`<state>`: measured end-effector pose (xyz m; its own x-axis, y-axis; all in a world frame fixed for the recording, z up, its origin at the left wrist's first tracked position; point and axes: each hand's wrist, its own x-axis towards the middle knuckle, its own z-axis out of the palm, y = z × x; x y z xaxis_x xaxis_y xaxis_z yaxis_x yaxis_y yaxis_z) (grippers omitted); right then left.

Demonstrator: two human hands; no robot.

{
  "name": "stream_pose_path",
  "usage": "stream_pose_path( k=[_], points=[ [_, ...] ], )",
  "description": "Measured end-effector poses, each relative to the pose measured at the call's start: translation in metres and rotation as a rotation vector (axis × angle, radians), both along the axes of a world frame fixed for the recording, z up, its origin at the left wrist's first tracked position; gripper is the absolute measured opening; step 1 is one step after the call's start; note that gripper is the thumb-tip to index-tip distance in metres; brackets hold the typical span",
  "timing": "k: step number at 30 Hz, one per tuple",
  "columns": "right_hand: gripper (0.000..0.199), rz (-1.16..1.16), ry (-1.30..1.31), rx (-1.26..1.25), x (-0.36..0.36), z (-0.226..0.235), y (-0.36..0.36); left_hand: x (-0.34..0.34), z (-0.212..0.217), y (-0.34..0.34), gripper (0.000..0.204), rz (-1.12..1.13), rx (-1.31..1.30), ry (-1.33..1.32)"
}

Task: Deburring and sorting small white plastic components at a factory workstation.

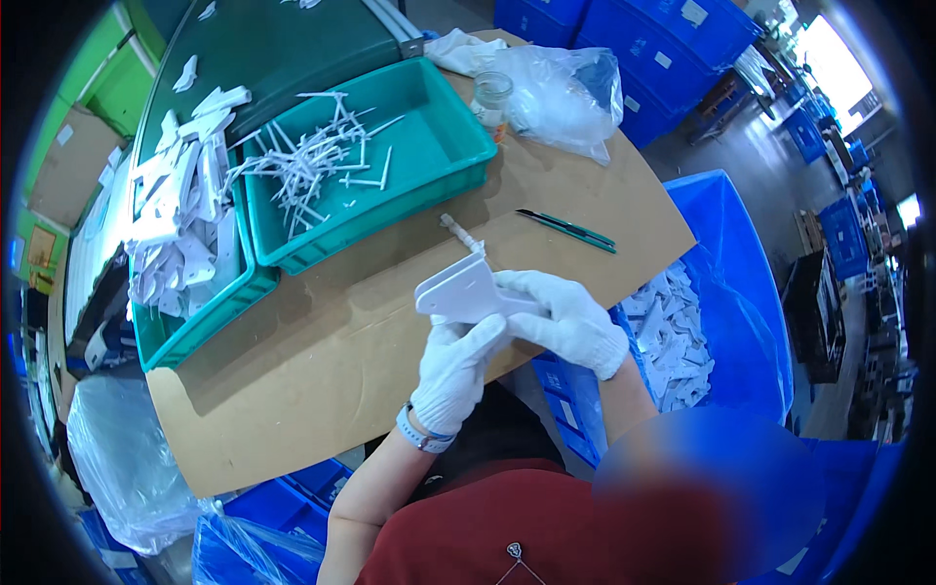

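Both of my hands wear white knitted gloves. Between them is a flat white plastic part (456, 292) with a rounded corner and a small hole, held up over the near edge of the table. My left hand (456, 369) grips it from below, thumb against its lower edge. At its right end, my right hand (565, 320) has its fingers closed around it. Just beyond the part, a thin whitish stick-like piece (460, 234) rests on the table. Farther right lies a slim green tool (567, 230) with a dark pointed tip.
A green bin (390, 210) holds thin white sprue-like sticks. Left of it, another green bin (200, 330) is heaped with white plastic parts (185, 214). A glass jar (492, 93) and clear plastic bag (561, 97) stand far back. At right, a blue lined bin (746, 292) contains white pieces.
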<state>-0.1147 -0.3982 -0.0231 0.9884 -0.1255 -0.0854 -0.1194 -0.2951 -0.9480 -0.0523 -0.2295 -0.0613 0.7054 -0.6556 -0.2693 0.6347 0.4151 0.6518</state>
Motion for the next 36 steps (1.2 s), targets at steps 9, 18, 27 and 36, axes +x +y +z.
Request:
stream_pose_path(
  k=[9, 18, 27, 36],
  points=[
    [0.047, -1.01, 0.015, -0.235, -0.115, -0.017, -0.117, -0.004, -0.004, 0.003, 0.052, -0.238, 0.029, -0.065],
    [0.048, -1.19, 0.236, -0.752, -0.147, -0.062, -0.178, 0.022, -0.015, 0.08, 0.042, -0.007, 0.129, -0.12],
    [0.048, -1.031, 0.032, -0.936, -0.094, -0.04, -0.15, 0.023, -0.024, 0.148, 0.036, 0.244, 0.151, -0.062],
    [0.059, -0.345, -0.085, 0.055, 0.116, -0.019, -0.073, 0.022, -0.006, 0.172, 0.039, 0.385, 0.315, -0.336]
  ],
)
